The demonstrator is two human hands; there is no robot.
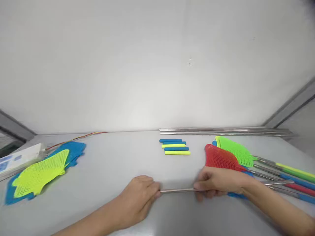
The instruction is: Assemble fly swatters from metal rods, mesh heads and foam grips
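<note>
Between my two hands a thin metal rod (pixel 177 190) stretches level, low over the grey table. My left hand (pixel 139 198) is closed on its left end, which the fingers hide. Further along, my right hand (pixel 214 182) pinches the same rod between thumb and fingers. The rod runs on behind my right wrist and shows again at the right. Close behind my right hand lies a red mesh fly swatter (pixel 222 157), overlapping a green fly swatter (pixel 235 149). Blue mesh pokes out under my right forearm.
Several blue and yellow foam-like handle tubes (pixel 177 152) lie at mid-table. Metal rods (pixel 221 131) line the wall. Loose yellow (pixel 43 170) and blue mesh heads (pixel 76 149) lie left, near a white box (pixel 22 159) with wires (pixel 76 137). Coloured swatter handles (pixel 299 178) fan out right.
</note>
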